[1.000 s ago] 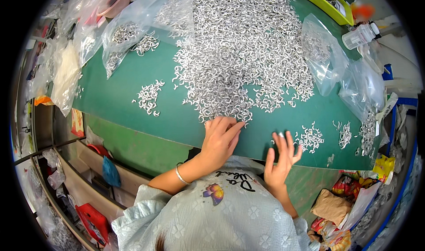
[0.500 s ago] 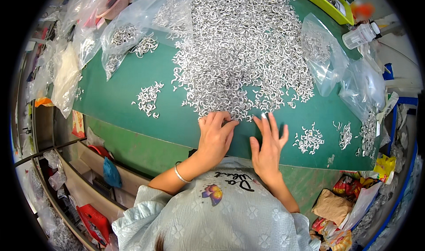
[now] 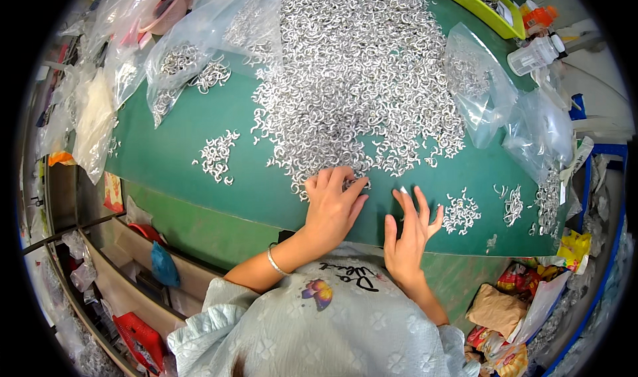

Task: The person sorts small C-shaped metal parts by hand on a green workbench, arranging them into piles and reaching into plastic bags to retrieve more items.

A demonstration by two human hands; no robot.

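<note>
A wide heap of small silvery crescent-shaped metal pieces (image 3: pixel 359 78) covers the middle of the green tabletop (image 3: pixel 179 118). At the heap's near edge, my left hand (image 3: pixel 330 201) has its fingers curled down over some pieces, a few showing between thumb and forefinger. What lies under the fingertips is hidden. My right hand (image 3: pixel 409 239) is open, fingers spread, over bare tabletop near the front edge, with nothing in it. Just right of it lies a small pile of crescent pieces (image 3: pixel 461 213). Another small pile (image 3: pixel 217 155) sits left of the heap.
Clear plastic bags with pieces lie at the left (image 3: pixel 176 64) and right (image 3: pixel 478 84) of the heap. A yellow-green tray (image 3: pixel 485 6) and a clear bottle (image 3: pixel 535 56) stand at the far right. Below the left edge are drawers (image 3: pixel 149 270).
My right hand has drawn back from the heap's edge, toward me and slightly right. My left hand stays at the heap's near edge, its fingers shifted slightly right.
</note>
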